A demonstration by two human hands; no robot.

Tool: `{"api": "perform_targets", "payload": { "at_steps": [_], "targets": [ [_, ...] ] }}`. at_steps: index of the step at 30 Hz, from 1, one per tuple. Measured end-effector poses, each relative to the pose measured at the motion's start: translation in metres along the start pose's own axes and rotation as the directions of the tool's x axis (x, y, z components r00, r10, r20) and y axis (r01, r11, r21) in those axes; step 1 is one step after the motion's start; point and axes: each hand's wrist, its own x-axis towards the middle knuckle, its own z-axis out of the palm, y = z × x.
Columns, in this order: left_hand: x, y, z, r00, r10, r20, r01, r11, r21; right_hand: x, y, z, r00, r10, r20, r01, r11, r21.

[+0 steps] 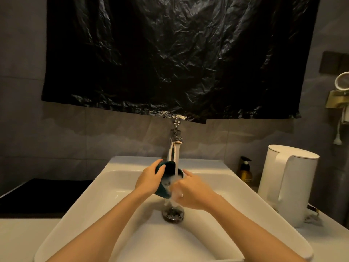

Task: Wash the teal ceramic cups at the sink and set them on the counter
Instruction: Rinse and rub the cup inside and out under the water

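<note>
Over the sink [88, 197], under the running tap [174, 148], a teal cup [168, 168] sits tilted, just 12 o'clock of the drain [173, 214]. The left hand [150, 179] grasps it from 9 o'clock. The right hand [191, 191] meets its rim at 3 o'clock, its fingers blurred by water, so I cannot tell its grip. A kettle [289, 184] stands at 3 o'clock.

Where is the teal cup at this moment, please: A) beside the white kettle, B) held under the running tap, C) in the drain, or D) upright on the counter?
B: the left hand grips the cup under the flowing tap, over the sink, with the right hand at its mouth.
</note>
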Motion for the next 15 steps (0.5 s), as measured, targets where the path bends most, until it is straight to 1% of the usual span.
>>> {"api": "perform_targets", "payload": {
  "at_steps": [2, 3, 5, 7, 9, 10, 11, 12, 13, 14, 15],
  "targets": [
    [-0.004, 0.001, -0.003, 0.992, 0.096, -0.08, -0.074, 0.966, 0.247, -0.004, 0.008, -0.003, 0.998, 0.052, -0.034, -0.047, 0.992, 0.12],
    [-0.007, 0.004, -0.005, 0.982, 0.154, -0.114, -0.103, 0.925, 0.365, -0.004, 0.012, -0.003, 0.995, 0.068, -0.068, -0.058, 0.988, 0.146],
    [-0.012, 0.011, -0.007, 0.949, 0.278, -0.15, -0.144, 0.803, 0.578, -0.004, 0.018, 0.0, 0.988, 0.081, -0.131, -0.06, 0.987, 0.152],
    [-0.016, 0.014, -0.01, 0.92, 0.364, -0.142, -0.157, 0.676, 0.72, -0.005, 0.02, 0.0, 0.981, 0.103, -0.167, -0.08, 0.987, 0.141],
    [-0.016, 0.015, -0.016, 0.877, 0.469, -0.108, -0.219, 0.589, 0.778, -0.005, 0.021, -0.001, 0.97, 0.136, -0.202, -0.104, 0.981, 0.161],
    [-0.015, 0.013, -0.017, 0.839, 0.536, -0.096, -0.257, 0.546, 0.798, -0.005, 0.022, -0.002, 0.966, 0.144, -0.214, -0.109, 0.98, 0.168],
    [-0.012, 0.008, -0.015, 0.779, 0.617, -0.112, -0.276, 0.498, 0.822, -0.006, 0.022, -0.003, 0.964, 0.15, -0.221, -0.115, 0.98, 0.166],
    [-0.011, 0.008, -0.014, 0.755, 0.646, -0.113, -0.287, 0.48, 0.829, -0.006, 0.022, -0.003, 0.961, 0.163, -0.222, -0.127, 0.978, 0.164],
    [-0.011, 0.008, -0.013, 0.744, 0.66, -0.106, -0.3, 0.471, 0.83, -0.006, 0.022, -0.004, 0.956, 0.187, -0.225, -0.152, 0.974, 0.166],
    [-0.013, 0.012, -0.012, 0.759, 0.642, -0.11, -0.309, 0.504, 0.806, -0.007, 0.022, -0.004, 0.948, 0.222, -0.228, -0.186, 0.967, 0.173],
    [-0.014, 0.015, -0.01, 0.791, 0.594, -0.149, -0.291, 0.578, 0.762, -0.008, 0.023, -0.004, 0.938, 0.263, -0.227, -0.225, 0.957, 0.182]
  ]
}}
